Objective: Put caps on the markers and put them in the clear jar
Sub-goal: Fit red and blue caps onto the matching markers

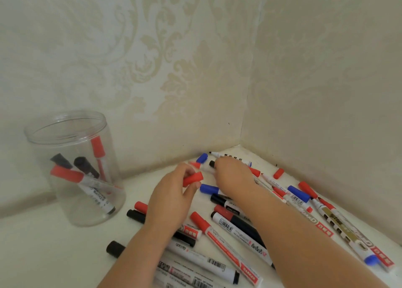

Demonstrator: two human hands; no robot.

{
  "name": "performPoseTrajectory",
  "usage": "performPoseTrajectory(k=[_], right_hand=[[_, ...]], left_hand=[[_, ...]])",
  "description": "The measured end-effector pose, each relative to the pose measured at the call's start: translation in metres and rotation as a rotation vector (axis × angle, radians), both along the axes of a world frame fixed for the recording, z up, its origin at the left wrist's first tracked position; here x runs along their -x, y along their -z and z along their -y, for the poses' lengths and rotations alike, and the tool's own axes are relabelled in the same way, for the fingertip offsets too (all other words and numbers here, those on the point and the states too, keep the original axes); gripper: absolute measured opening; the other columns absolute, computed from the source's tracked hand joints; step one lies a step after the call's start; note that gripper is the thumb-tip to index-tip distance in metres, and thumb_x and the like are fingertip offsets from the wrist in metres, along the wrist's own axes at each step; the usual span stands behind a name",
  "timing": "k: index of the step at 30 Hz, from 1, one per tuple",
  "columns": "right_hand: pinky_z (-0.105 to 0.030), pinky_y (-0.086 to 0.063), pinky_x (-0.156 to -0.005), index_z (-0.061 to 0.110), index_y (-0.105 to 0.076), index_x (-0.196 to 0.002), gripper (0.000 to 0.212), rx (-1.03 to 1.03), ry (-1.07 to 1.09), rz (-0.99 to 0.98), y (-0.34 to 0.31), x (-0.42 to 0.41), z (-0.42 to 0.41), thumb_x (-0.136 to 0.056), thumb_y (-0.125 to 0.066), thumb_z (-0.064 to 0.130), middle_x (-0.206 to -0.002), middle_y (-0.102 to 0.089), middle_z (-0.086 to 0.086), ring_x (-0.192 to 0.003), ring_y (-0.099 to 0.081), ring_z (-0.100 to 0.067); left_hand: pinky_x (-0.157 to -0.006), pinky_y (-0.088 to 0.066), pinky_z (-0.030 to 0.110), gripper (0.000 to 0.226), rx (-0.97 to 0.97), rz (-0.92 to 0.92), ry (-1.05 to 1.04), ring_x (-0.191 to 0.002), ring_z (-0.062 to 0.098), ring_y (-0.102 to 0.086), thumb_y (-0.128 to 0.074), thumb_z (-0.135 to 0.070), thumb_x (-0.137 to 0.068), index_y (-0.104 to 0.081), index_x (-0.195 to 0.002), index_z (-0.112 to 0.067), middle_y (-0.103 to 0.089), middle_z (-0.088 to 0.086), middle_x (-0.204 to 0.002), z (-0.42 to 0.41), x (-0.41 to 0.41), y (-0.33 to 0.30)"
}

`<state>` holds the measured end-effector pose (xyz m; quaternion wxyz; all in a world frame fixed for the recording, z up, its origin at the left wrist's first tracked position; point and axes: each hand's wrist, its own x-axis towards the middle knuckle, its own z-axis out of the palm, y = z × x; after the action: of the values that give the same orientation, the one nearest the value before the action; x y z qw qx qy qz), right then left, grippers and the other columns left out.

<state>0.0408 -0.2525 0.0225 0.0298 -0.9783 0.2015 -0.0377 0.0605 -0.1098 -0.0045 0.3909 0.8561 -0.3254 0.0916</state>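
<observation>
Capping is underway — left hand (174, 192) is pinching a red cap (193, 178) at frame centre, right hand (230, 174) is reaching, grip unclear — next needs a matching uncapped red marker.

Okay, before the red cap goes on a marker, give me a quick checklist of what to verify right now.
1. Red cap gripped in left hand: ok.
2. Right hand has hold of a marker: cannot tell, blurred.
3. That marker's colour matches the cap: cannot tell.
4. Clear jar upright, mouth open: ok.
5. Room in the jar: ok, few markers inside.
6. Loose caps left on the table: not ok, several remain.
</observation>
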Motion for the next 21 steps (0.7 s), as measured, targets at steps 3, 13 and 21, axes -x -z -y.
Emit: performPoseTrajectory(k=[3,13,21], right_hand=[[-0.027,-0.038,-0.056,0.011,-0.057,-0.099,0.015,-0.239,0.063,0.29,-0.007,0.025,0.007,-0.093,-0.045,0.017,-0.091,-0.06,-0.005,-0.07,-0.052,-0.018],[-0.021,-0.045,-0.063,0.046,-0.056,-0.091,0.016,-0.698,-0.082,0.495,0.015,0.139,0.018,-0.088,-0.051,0.031,-0.084,-0.064,0.016,-0.068,-0.057,-0.006],[0.005,-0.033,-0.075,0.055,-0.054,-0.09,0.029,-0.432,-0.163,0.536,0.021,0.147,0.027,-0.085,-0.057,0.027,-0.096,-0.063,0.028,-0.099,-0.049,0.018]], left_hand=[[-0.072,-0.034,0.01,0.021,-0.052,0.069,0.027,-0.091,-0.001,-0.051,-0.055,-0.033,-0.088,-0.05,-0.108,-0.03,-0.057,-0.015,-0.1,-0.003,0.005,0.002],[-0.073,-0.036,0.003,0.022,0.003,0.11,0.151,-0.087,-0.006,-0.053,-0.061,-0.028,-0.084,-0.046,-0.097,-0.036,-0.056,-0.026,-0.091,-0.009,0.022,-0.008],[-0.07,-0.036,0.004,0.013,-0.042,0.098,0.239,-0.082,-0.006,-0.056,-0.064,-0.024,-0.082,-0.057,-0.089,-0.033,-0.06,-0.024,-0.083,-0.009,0.026,-0.008]])
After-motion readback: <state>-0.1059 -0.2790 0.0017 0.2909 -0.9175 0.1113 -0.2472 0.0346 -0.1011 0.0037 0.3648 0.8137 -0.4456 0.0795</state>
